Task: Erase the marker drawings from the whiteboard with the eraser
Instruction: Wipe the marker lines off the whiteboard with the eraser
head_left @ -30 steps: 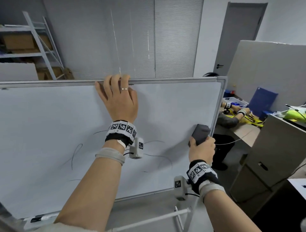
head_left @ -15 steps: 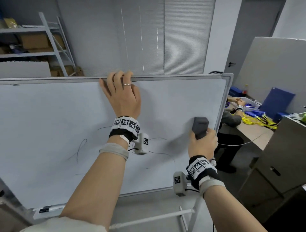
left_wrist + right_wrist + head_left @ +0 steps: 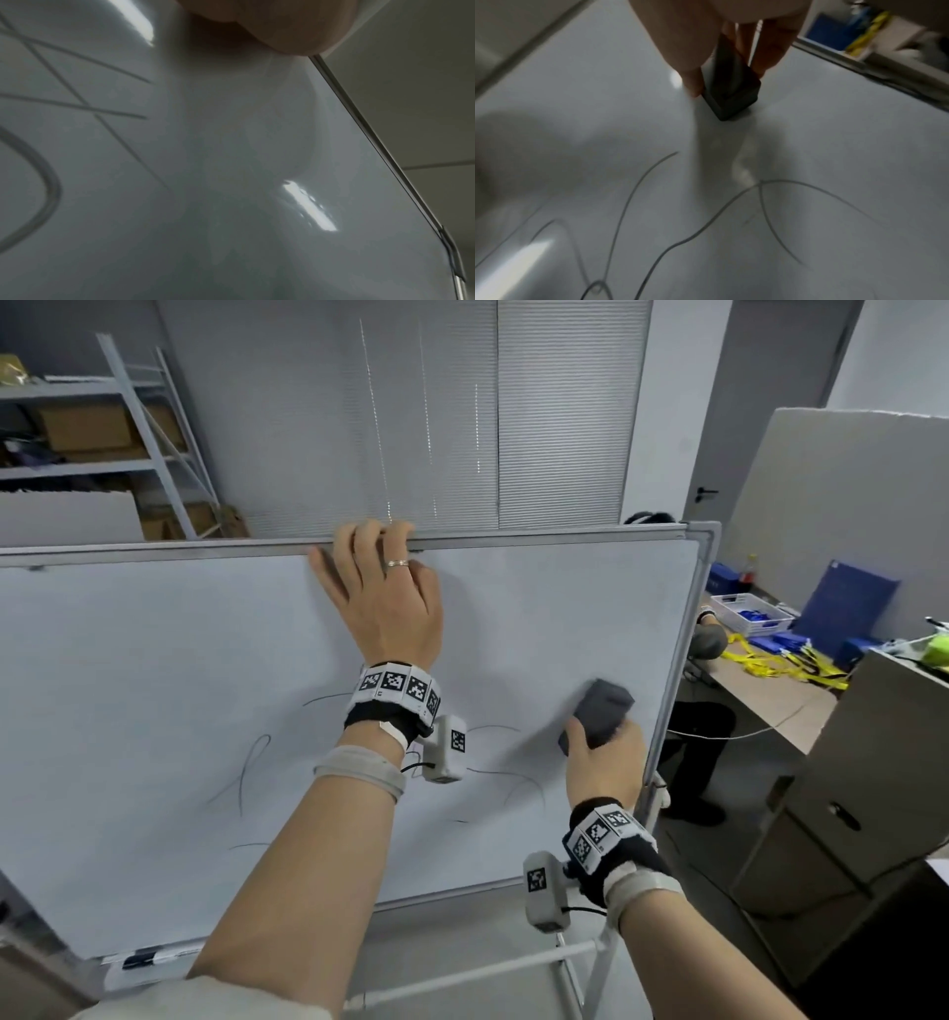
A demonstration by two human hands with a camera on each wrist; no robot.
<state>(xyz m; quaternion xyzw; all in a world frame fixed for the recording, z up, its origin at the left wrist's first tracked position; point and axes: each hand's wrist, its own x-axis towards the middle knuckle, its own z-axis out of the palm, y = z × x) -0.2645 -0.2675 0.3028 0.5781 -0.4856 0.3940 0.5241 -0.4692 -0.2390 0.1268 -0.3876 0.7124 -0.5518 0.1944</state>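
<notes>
A large whiteboard (image 3: 154, 685) on a stand fills the head view, with thin dark marker lines (image 3: 251, 767) across its lower middle. My left hand (image 3: 382, 598) lies flat on the board, fingers hooked over the top frame. My right hand (image 3: 606, 752) grips a dark grey eraser (image 3: 598, 719) near the board's right edge, just above the right-hand strokes. In the right wrist view the eraser (image 3: 729, 91) sits against the whiteboard (image 3: 834, 142), with the marker lines (image 3: 706, 227) below it. The left wrist view shows the whiteboard (image 3: 231, 182) and more marker lines (image 3: 51, 182).
A marker (image 3: 141, 959) lies in the tray at the board's bottom left. Behind the right edge a seated person (image 3: 703, 711) works at a desk (image 3: 770, 695) with yellow straps and blue bins. A grey cabinet (image 3: 862, 788) stands at the right, metal shelving (image 3: 128, 444) at the back left.
The eraser in my right hand has tilted and dropped slightly, staying near the board's right edge. My left hand has kept its place at the top frame. The head camera has shifted.
</notes>
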